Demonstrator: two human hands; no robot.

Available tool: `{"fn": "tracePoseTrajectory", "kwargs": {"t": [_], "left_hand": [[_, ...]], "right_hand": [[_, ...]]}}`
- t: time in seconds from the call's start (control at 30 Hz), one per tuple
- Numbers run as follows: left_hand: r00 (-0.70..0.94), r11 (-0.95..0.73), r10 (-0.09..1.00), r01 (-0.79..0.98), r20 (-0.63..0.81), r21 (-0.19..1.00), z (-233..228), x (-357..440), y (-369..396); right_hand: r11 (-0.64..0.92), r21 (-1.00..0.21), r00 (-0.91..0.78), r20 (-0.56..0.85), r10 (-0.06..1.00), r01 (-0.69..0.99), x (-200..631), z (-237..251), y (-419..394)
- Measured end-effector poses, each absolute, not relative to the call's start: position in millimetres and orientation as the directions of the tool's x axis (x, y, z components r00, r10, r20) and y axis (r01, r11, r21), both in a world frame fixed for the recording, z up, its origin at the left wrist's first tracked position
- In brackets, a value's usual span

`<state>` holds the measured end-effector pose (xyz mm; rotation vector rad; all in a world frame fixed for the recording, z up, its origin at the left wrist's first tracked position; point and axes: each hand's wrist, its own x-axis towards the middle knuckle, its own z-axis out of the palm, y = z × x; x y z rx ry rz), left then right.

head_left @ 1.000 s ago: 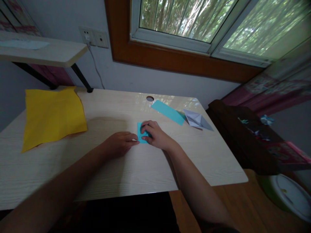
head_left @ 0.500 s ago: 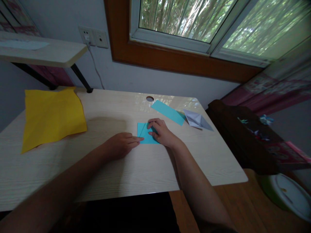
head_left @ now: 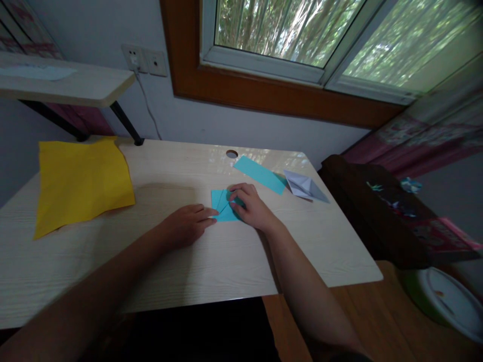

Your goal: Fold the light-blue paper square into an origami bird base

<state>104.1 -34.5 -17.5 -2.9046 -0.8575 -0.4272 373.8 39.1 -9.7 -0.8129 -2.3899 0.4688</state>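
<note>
A small square of light-blue paper [head_left: 226, 216] lies on the table with slanting crease or fold lines across its left part. My left hand [head_left: 190, 223] comes in from the left, its fingers stretched out and the index fingertip on the paper's lower left. Over the paper's right part is my right hand [head_left: 251, 206], thumb and fingers curled together at a flap near the upper edge. That hand hides the right side of the paper.
A light-blue strip [head_left: 260, 174] and a folded white paper piece [head_left: 305, 186] lie behind my right hand. Yellow paper [head_left: 85, 186] is on the left, by the raised shelf [head_left: 94, 85]. The table [head_left: 234, 266] has a round hole near the wall.
A second slanting line now shows on the blue paper beside my right fingers, where a flap has shifted. My left fingertips have moved slightly left.
</note>
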Motion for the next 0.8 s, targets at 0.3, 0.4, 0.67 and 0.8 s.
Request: {"fn": "tracePoseTrajectory", "kwargs": {"t": [0.3, 0.4, 0.67, 0.8], "left_hand": [[0.794, -0.830, 0.544, 0.557, 0.272, 0.035, -19.9, 105.8, -32.4], [0.785, -0.825, 0.552, 0.563, 0.281, 0.051, -21.9, 105.5, -31.5], [0.764, -0.811, 0.580, 0.574, 0.284, 0.115, -23.2, 106.8, -32.2], [0.777, -0.827, 0.556, 0.554, 0.295, 0.099, -19.3, 106.8, -33.6]], "right_hand": [[0.812, -0.421, -0.763, 0.333, 0.553, 0.405, 347.5, -8.3, 21.6], [0.802, -0.419, -0.753, 0.327, 0.571, 0.426, 345.5, -10.4, 20.7], [0.761, -0.434, -0.707, 0.321, 0.630, 0.482, 349.7, -15.0, 23.3], [0.743, -0.432, -0.678, 0.328, 0.657, 0.511, 355.4, -17.6, 28.0]]}}
